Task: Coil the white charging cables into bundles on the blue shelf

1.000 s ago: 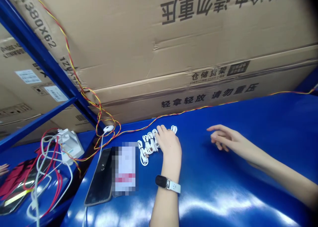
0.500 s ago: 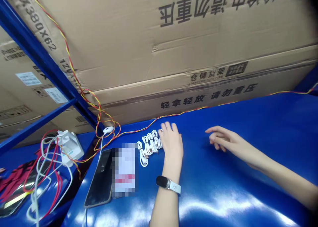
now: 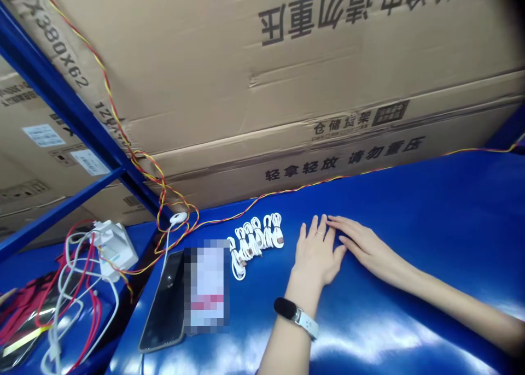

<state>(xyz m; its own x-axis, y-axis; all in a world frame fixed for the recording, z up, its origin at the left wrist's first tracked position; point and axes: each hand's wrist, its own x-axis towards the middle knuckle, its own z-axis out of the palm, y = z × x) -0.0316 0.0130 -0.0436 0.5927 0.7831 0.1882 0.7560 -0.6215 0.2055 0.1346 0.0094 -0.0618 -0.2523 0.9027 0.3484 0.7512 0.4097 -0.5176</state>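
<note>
My left hand (image 3: 315, 255) lies flat on the blue table (image 3: 410, 211) with fingers spread, a ring on one finger and a black-and-white watch (image 3: 296, 314) on the wrist. It holds nothing. My right hand (image 3: 361, 242) rests flat beside it, fingers stretched out, its fingertips touching my left hand's fingers. A row of several small coiled white cables (image 3: 256, 238) lies just left of my left hand, a short gap away.
A black phone (image 3: 164, 301) and a blurred white card (image 3: 207, 285) lie left of the cables. A twisted red-yellow wire (image 3: 287, 192) runs along the table's back edge under large cardboard boxes (image 3: 287, 91). A white charger (image 3: 115, 246) with tangled red and white cords sits far left.
My left hand has come off the coiled cables and moved right, flattening on the table. My right hand has opened flat and slid left until it touches my left hand.
</note>
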